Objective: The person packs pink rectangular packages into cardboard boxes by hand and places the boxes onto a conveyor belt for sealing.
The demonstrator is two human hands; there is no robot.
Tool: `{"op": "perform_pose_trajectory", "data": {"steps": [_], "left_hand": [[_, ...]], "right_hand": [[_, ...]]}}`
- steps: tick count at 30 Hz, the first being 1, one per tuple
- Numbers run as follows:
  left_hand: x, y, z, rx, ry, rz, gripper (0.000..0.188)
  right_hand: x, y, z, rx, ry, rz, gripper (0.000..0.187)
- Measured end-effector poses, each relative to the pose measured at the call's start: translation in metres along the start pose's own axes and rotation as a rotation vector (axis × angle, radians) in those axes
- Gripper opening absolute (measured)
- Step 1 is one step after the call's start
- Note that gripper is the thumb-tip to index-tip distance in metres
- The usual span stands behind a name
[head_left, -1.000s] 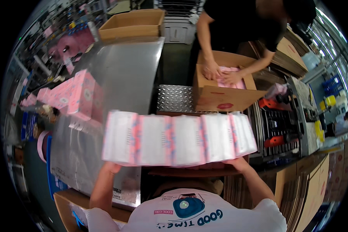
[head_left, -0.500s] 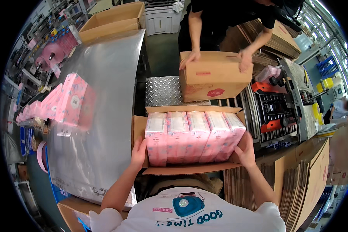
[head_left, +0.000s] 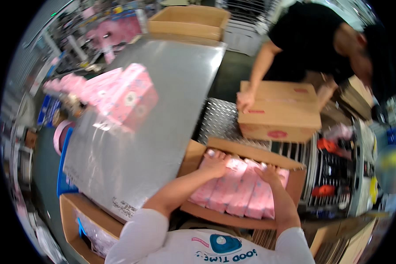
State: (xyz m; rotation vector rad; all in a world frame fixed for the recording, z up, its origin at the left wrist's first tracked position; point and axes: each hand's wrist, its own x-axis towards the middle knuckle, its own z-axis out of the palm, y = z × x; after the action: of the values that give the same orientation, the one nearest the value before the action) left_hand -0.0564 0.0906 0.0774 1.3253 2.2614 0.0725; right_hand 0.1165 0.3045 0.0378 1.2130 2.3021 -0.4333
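Observation:
An open cardboard carton (head_left: 192, 156) stands in front of me, holding a row of several pink packs of tissues (head_left: 233, 191). My left hand (head_left: 216, 164) lies on the top of the packs at the far left, fingers stretched out. On their tops further right rests my right hand (head_left: 269, 173), its fingers spread. Both hands are inside the carton's rim and press against the packs without gripping any. My hands and forearms hide parts of the packs beneath.
Left of the carton is a metal table (head_left: 171, 101) bearing a row of pink packs (head_left: 132, 97). Across from me a person in black holds a closed carton (head_left: 281, 105) beside a roller conveyor (head_left: 290, 152). Another open box (head_left: 187, 33) stands behind the table.
My hands have moved from the carton's sides onto the packs' tops, and the packs sit lower inside it. The view has turned. The other person leans over the closed carton, which now lies lower.

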Motion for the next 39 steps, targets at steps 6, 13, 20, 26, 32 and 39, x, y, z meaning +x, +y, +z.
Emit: {"op": "perform_pose_trajectory", "data": {"steps": [6,13,20,26,32,39], "left_hand": [[0.009,-0.022,0.049,-0.112,0.028,-0.093,0.065],[-0.108,-0.199,-0.116,-0.868,0.627,0.001,0.042],[-0.162,-0.461,-0.224,0.034,0.649,-0.743,0.079],[-0.148,-0.429,-0.19,0.009,0.786,-0.581,0.101],[-0.27,-0.403,-0.165,0.063,0.316,-0.549,0.108],[-0.262,-0.435,-0.162,0.877,0.794,0.057,0.085]], "right_hand": [[-0.003,0.002,0.018,0.046,0.003,-0.02,0.1],[-0.049,-0.033,-0.019,0.497,0.027,-0.463,0.063],[-0.103,-0.341,-0.104,0.339,-0.11,-1.166,0.047],[-0.072,-0.567,-0.105,0.211,0.598,-1.423,0.067],[-0.001,-0.608,-0.112,-0.056,0.47,-1.015,0.077],[-0.016,-0.588,-0.135,-0.082,0.401,-0.951,0.078]]}}
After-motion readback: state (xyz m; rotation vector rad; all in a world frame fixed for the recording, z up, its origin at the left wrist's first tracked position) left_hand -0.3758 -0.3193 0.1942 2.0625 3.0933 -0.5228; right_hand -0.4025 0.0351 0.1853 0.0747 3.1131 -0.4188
